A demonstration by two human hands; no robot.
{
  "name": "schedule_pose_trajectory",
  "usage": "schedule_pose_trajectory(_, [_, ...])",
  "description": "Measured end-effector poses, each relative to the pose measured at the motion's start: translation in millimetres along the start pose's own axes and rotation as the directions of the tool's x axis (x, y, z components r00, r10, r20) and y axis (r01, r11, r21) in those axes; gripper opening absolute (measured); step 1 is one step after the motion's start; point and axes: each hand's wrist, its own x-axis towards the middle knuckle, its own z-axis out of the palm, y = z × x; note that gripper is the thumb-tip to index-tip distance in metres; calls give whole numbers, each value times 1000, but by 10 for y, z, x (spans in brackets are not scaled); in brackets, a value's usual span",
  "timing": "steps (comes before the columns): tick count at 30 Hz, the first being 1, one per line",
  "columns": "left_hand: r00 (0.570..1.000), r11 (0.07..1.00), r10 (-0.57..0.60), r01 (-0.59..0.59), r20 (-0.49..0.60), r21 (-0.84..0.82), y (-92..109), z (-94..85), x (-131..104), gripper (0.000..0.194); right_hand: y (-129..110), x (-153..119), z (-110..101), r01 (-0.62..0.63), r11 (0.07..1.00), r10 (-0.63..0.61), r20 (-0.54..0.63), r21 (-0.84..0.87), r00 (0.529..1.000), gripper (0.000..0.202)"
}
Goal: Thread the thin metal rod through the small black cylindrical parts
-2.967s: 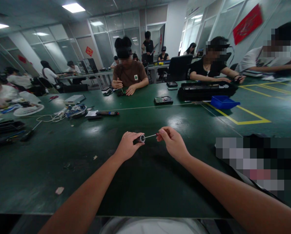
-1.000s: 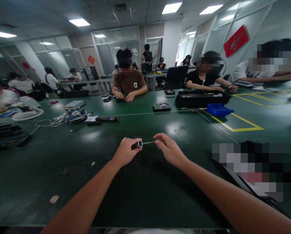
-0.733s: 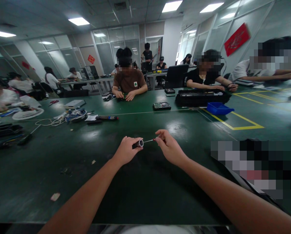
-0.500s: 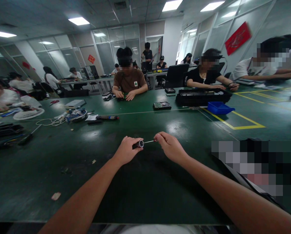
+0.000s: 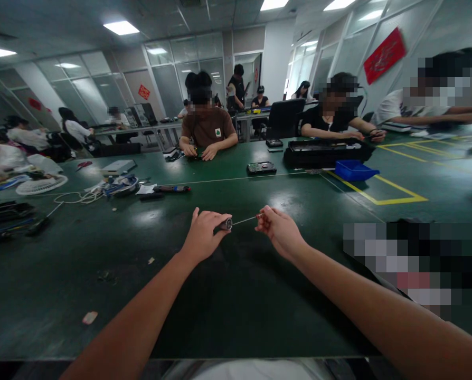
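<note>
Screwdriver [image 5: 245, 220] at dark cylinder [image 5: 227, 224]

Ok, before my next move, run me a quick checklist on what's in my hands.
1. Left hand gripping the dark cylinder: ok.
2. Right hand holding the thin red-handled tool: ok.
3. Tool's shaft pointing toward the cylinder's ringed end: ok.
4. Shaft touching the cylinder: cannot tell, too fine to see.
5. Blue tray clear of both hands: ok.
</note>
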Motion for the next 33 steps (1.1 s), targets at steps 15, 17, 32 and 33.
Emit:
schedule_pose_trajectory(15, [982, 992, -118, 124, 150, -34, -40, 82, -4, 38, 39, -21, -29, 261, 892, -253, 72, -369, 965, 24])
schedule_pose_trajectory(17, [983, 992, -112, 118, 147, -38, -39, 83, -7, 38, 21, -50, -23, 297, 842, -277, 112, -450, 954, 23])
schedule_pose_trajectory(32, [977, 996, -89, 89, 195, 7, -40, 111, -16, 38, -113, -217, 43, 499, 474, -362, 356, -726, 861, 12])
schedule_pose_trajectory(33, [976, 996, -92, 93, 196, 7, -47, 111, -17, 37, -120, -220, 43, 506, 452, -371, 361, -735, 856, 11])
